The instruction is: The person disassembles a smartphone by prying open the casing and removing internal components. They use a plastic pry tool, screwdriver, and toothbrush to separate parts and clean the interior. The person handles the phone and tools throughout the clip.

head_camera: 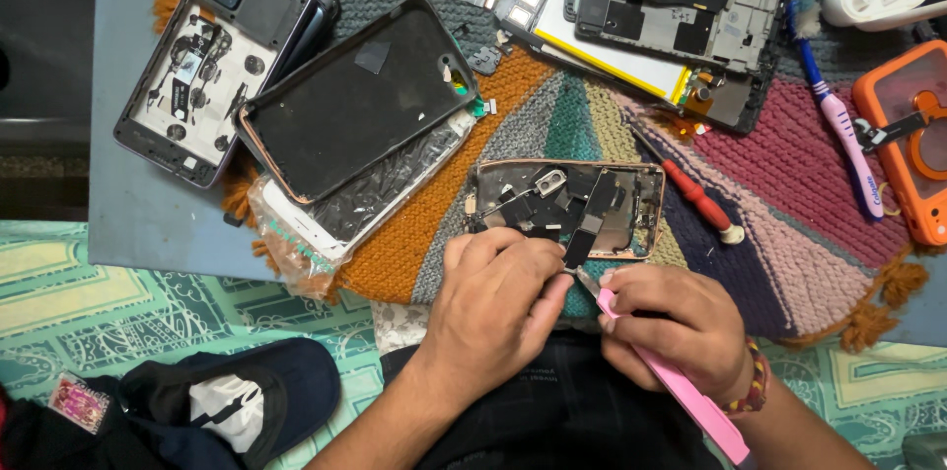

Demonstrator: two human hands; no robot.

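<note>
Head view: pink tweezers [681, 381] are pinched in the right hand [671, 327] beside the phone frame [567, 209], steadied by the closed left hand [493, 307]; a slip could tear its flex cable [582, 241].

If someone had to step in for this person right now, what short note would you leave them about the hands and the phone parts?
Left hand: fingers pinched on a small dark strip part at the near edge of the opened phone frame.
Right hand: gripping pink tweezers, tip pointed at that same strip.
The frame lies on the knitted mat, its insides exposed. A red screwdriver lies just right of it; a black phone case and other opened phones lie further back.
Done: the frame is open. Left: the strip is not yet free of the frame, as far as can be seen.
</note>
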